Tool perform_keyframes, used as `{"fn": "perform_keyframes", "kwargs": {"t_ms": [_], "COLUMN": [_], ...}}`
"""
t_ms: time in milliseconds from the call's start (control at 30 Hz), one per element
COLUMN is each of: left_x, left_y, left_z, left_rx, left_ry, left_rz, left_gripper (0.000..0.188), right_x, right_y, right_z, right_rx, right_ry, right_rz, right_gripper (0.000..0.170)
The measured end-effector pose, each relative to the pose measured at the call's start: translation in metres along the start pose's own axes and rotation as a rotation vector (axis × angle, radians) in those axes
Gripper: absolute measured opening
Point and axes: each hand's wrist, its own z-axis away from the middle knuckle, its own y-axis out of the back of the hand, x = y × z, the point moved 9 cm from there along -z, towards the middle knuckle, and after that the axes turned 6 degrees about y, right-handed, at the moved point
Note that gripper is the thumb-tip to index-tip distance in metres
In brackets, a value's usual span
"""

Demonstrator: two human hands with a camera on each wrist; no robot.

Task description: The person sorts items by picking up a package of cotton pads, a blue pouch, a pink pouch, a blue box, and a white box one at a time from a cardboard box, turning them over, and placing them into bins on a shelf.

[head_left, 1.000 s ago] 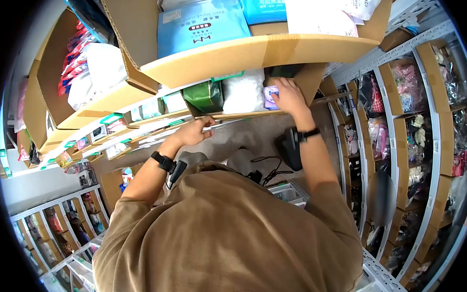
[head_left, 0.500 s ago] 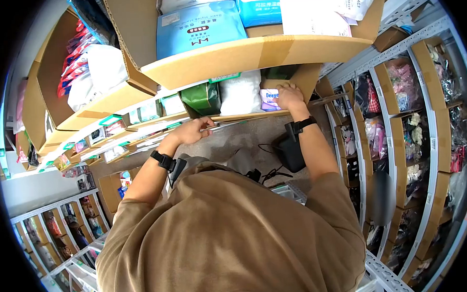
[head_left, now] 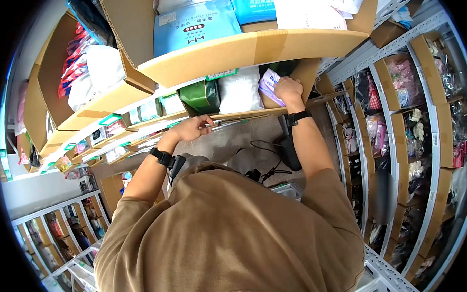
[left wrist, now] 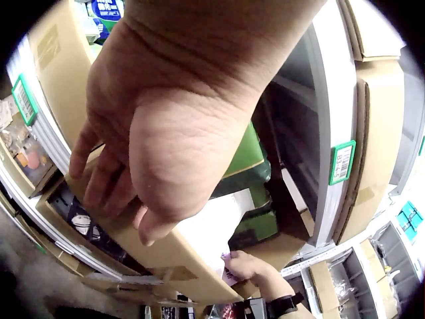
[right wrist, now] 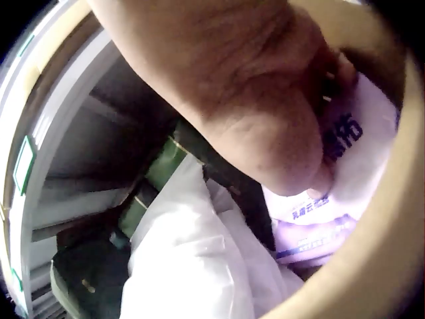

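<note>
Right of upper centre in the head view, the right-hand grip (head_left: 289, 87) grasps the purple-and-white pack (head_left: 268, 87), tilted inside the cardboard box (head_left: 308, 80) beside the white bag (head_left: 240, 89). The left-hand grip (head_left: 192, 129), left of centre, looks released, fingers loose by the box front. A firm hold on the pack's edge, kept clear of the overhanging upper box (head_left: 250, 48), should serve best.

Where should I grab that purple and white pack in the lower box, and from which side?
Probably the right edge of the pack, pinched by coming over the lower box's front wall: the white bag crowds its left, while the right side leaves room for the right hand.
</note>
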Motion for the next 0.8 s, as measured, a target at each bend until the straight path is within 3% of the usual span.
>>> {"fn": "perform_keyframes", "kwargs": {"t_ms": [100,167,267,300,567,633,800], "left_x": [0.005,0.003,0.005,0.006,0.008,0.006,0.009], "left_y": [0.0,-0.003,0.002,0.002,0.003,0.001,0.001], "left_z": [0.001,0.0,0.001,0.002,-0.006,-0.006,-0.002], "left_rx": [-0.022,-0.016,0.007,0.011,0.015,-0.006,0.01], "left_ry": [-0.009,-0.014,-0.011,-0.006,-0.034,0.02,0.013], "left_rz": [0.033,0.029,0.037,0.048,0.045,0.048,0.071], "left_gripper": [0.032,0.032,0.03,0.029,0.022,0.018,0.018], "right_x": [0.006,0.003,-0.011,-0.017,-0.003,-0.005,-0.014], "right_y": [-0.013,-0.022,0.006,0.011,-0.026,-0.028,0.005], "right_z": [0.002,0.0,0.03,0.041,0.003,-0.002,0.018], "right_rx": [-0.019,0.034,0.132,0.086,-0.131,0.07,0.183], "right_ry": [-0.06,0.056,0.145,0.191,0.223,0.293,0.323], "right_rz": [-0.049,0.012,0.049,0.051,-0.106,-0.005,-0.006], "right_gripper": [0.059,0.072,0.077,0.08,0.067,0.061,0.053]}}
